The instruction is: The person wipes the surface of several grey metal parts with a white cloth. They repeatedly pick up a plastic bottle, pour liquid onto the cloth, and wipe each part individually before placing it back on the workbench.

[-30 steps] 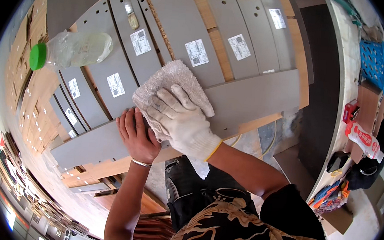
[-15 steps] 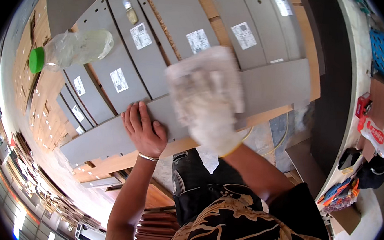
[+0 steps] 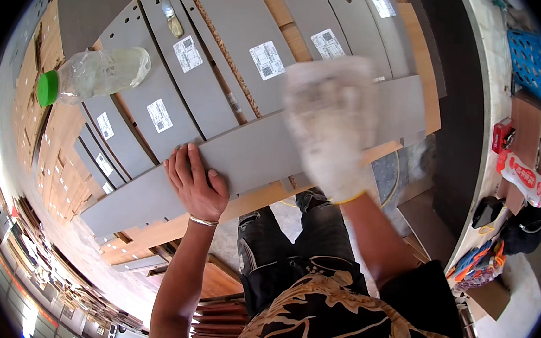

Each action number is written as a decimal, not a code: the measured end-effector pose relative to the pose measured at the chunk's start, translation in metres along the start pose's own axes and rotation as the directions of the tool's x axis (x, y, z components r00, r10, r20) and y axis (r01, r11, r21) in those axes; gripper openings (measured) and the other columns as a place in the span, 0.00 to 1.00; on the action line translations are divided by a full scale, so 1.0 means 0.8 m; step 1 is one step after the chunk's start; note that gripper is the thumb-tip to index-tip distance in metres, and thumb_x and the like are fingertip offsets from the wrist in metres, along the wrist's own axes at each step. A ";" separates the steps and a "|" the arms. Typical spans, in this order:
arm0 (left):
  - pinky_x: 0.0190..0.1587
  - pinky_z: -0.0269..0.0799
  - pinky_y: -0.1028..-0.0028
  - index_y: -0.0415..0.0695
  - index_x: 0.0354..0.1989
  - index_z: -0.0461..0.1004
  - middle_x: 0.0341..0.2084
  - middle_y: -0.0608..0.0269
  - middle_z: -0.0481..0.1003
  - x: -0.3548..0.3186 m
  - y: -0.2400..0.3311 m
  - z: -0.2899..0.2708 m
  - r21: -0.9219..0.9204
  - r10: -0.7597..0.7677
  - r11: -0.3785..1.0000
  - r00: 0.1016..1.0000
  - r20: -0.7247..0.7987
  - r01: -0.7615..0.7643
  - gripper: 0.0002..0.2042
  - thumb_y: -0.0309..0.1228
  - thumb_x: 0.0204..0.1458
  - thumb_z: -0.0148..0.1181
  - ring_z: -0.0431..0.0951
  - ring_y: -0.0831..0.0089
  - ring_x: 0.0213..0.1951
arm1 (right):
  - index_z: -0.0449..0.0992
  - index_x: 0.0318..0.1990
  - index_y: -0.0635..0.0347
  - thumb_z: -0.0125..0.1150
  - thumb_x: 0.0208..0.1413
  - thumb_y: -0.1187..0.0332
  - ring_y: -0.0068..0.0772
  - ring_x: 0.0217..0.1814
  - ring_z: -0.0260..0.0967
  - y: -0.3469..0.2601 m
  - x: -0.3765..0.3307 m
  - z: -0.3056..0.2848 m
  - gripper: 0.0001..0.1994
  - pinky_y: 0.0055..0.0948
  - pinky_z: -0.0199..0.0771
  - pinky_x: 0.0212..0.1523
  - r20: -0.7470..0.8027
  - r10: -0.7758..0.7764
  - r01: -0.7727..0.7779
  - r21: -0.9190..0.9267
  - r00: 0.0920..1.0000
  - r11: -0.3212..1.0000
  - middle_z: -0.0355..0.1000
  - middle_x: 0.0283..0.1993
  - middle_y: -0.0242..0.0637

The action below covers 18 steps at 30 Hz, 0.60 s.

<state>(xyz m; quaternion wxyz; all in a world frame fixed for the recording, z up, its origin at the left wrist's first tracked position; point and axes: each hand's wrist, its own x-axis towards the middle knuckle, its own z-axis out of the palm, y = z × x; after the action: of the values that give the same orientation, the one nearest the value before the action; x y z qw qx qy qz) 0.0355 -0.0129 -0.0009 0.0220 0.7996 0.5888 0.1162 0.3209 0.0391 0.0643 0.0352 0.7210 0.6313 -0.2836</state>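
Observation:
A long grey board (image 3: 255, 158) lies crosswise in front of me, over the near ends of several grey panels (image 3: 230, 29) with white labels. My bare left hand (image 3: 196, 182) rests flat on its left part, fingers stretched out and holding nothing. In a white glove, my right hand (image 3: 332, 151) presses a folded whitish cloth (image 3: 333, 78) with grey stains over the board's right part. Motion smears the glove and cloth, and the gloved fingers blend into the fabric.
A clear plastic bottle (image 3: 103, 73) with a green cap lies on the panels at left. Farther back is a small scraper (image 3: 172, 20). At right, a ledge (image 3: 485, 116) holds a blue basket (image 3: 532, 69), a red box (image 3: 503, 134) and a red-and-white packet (image 3: 525, 181).
My right hand and the cloth have slid right along the board. My left hand stays at the same place on it. The whole view has shifted slightly.

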 end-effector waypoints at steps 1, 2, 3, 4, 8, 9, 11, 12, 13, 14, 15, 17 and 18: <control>0.73 0.54 0.39 0.32 0.70 0.67 0.65 0.39 0.68 0.004 0.003 0.003 -0.015 0.015 1.000 1.000 -0.002 -0.015 0.29 0.38 0.63 0.48 0.65 0.37 0.68 | 0.77 0.66 0.56 0.55 0.63 0.62 0.54 0.76 0.61 -0.024 -0.005 0.046 0.24 0.54 0.51 0.79 -0.187 -0.183 0.190 0.020 0.965 0.982 0.71 0.69 0.48; 0.73 0.54 0.39 0.32 0.70 0.67 0.65 0.39 0.67 0.005 0.005 0.005 -0.022 0.029 0.999 1.000 -0.001 -0.029 0.30 0.38 0.63 0.48 0.64 0.37 0.69 | 0.77 0.65 0.55 0.54 0.65 0.58 0.50 0.75 0.62 -0.049 -0.006 0.096 0.24 0.53 0.51 0.79 -0.356 -0.358 0.374 -0.027 0.863 0.927 0.73 0.68 0.46; 0.73 0.54 0.39 0.32 0.71 0.65 0.66 0.38 0.66 0.005 0.003 0.005 -0.056 0.050 0.997 0.999 -0.018 -0.051 0.31 0.39 0.63 0.49 0.64 0.36 0.69 | 0.78 0.65 0.56 0.57 0.63 0.57 0.47 0.81 0.57 -0.086 -0.007 0.106 0.25 0.53 0.40 0.84 -0.305 -0.458 0.515 0.140 0.835 0.846 0.72 0.71 0.45; 0.73 0.54 0.40 0.31 0.72 0.63 0.67 0.38 0.65 0.005 -0.001 0.002 -0.081 0.075 0.994 0.997 -0.035 -0.077 0.32 0.40 0.63 0.50 0.63 0.36 0.69 | 0.78 0.65 0.56 0.59 0.62 0.57 0.46 0.80 0.59 -0.115 -0.005 0.120 0.26 0.52 0.40 0.84 -0.356 -0.452 0.542 0.210 0.818 0.814 0.76 0.68 0.43; 0.73 0.52 0.41 0.28 0.71 0.61 0.69 0.36 0.63 0.001 -0.001 -0.002 -0.068 -0.003 0.998 1.000 -0.021 0.001 0.33 0.43 0.65 0.52 0.59 0.34 0.71 | 0.79 0.65 0.51 0.58 0.65 0.58 0.46 0.79 0.61 -0.096 -0.008 0.102 0.23 0.50 0.43 0.83 -0.338 -0.540 0.626 0.242 0.770 0.741 0.74 0.69 0.42; 0.73 0.52 0.41 0.28 0.70 0.62 0.69 0.35 0.63 0.001 0.001 -0.001 -0.069 -0.038 0.997 0.999 -0.021 0.037 0.33 0.43 0.65 0.52 0.59 0.34 0.71 | 0.80 0.65 0.49 0.57 0.65 0.58 0.46 0.77 0.62 -0.064 -0.011 0.099 0.22 0.50 0.46 0.83 -0.333 -0.574 0.645 0.166 0.749 0.746 0.74 0.69 0.42; 0.73 0.51 0.42 0.28 0.69 0.63 0.68 0.35 0.63 -0.005 0.000 -0.004 -0.040 -0.077 0.996 0.996 -0.037 0.076 0.31 0.42 0.65 0.51 0.59 0.34 0.70 | 0.79 0.65 0.47 0.57 0.66 0.60 0.48 0.76 0.63 0.007 -0.013 0.056 0.21 0.50 0.50 0.81 -0.177 -0.354 0.372 0.078 0.918 0.925 0.73 0.70 0.42; 0.73 0.51 0.42 0.28 0.69 0.63 0.68 0.35 0.64 -0.005 0.002 -0.002 -0.039 -0.077 0.996 0.996 -0.054 0.075 0.31 0.41 0.65 0.51 0.60 0.34 0.70 | 0.79 0.63 0.49 0.56 0.66 0.63 0.49 0.75 0.64 0.060 -0.009 0.058 0.19 0.49 0.52 0.80 -0.372 -0.273 0.297 0.007 0.887 0.955 0.73 0.69 0.41; 0.73 0.51 0.42 0.28 0.69 0.63 0.67 0.36 0.64 -0.006 0.001 0.000 -0.031 -0.077 0.997 0.995 -0.064 0.075 0.31 0.40 0.64 0.51 0.60 0.34 0.69 | 0.80 0.61 0.50 0.58 0.64 0.66 0.48 0.72 0.65 0.100 -0.005 0.054 0.19 0.48 0.54 0.79 -0.432 -0.121 0.245 0.244 0.894 0.938 0.74 0.65 0.40; 0.73 0.52 0.42 0.28 0.68 0.64 0.67 0.36 0.64 -0.004 0.003 0.000 -0.033 -0.084 0.996 0.995 -0.063 0.082 0.30 0.39 0.63 0.52 0.61 0.35 0.69 | 0.81 0.59 0.51 0.59 0.63 0.68 0.46 0.70 0.66 0.142 -0.001 0.048 0.18 0.48 0.57 0.77 -0.478 0.038 0.221 0.475 0.878 0.852 0.76 0.61 0.39; 0.72 0.53 0.42 0.28 0.67 0.64 0.66 0.36 0.65 -0.005 0.006 -0.001 -0.032 -0.095 0.995 0.994 -0.062 0.094 0.30 0.38 0.63 0.53 0.62 0.36 0.68 | 0.81 0.57 0.53 0.59 0.62 0.69 0.45 0.67 0.67 0.149 -0.002 0.022 0.17 0.48 0.61 0.74 -0.590 -0.174 0.078 -0.186 0.788 0.980 0.75 0.59 0.39; 0.70 0.54 0.43 0.29 0.65 0.66 0.64 0.37 0.66 -0.005 0.008 0.000 -0.050 -0.099 0.994 0.992 -0.075 0.095 0.28 0.37 0.61 0.54 0.64 0.38 0.65 | 0.81 0.58 0.54 0.58 0.63 0.67 0.49 0.63 0.67 0.098 -0.004 0.034 0.17 0.52 0.64 0.69 -0.439 -0.114 0.046 -0.164 0.891 0.985 0.74 0.59 0.42; 0.69 0.55 0.44 0.29 0.64 0.67 0.62 0.38 0.67 -0.006 0.007 0.002 -0.067 -0.095 0.994 0.992 -0.083 0.089 0.27 0.36 0.60 0.55 0.64 0.39 0.64 | 0.81 0.58 0.54 0.58 0.64 0.65 0.50 0.61 0.66 0.059 -0.006 0.043 0.17 0.54 0.66 0.66 -0.359 -0.079 0.023 -0.156 0.930 0.987 0.73 0.59 0.43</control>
<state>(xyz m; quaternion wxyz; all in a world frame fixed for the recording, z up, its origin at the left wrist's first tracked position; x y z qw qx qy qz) 0.0399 -0.0190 -0.0025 0.0270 0.7648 0.6215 0.1679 0.3520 0.0112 0.0231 -0.0358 0.7397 0.6648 -0.0978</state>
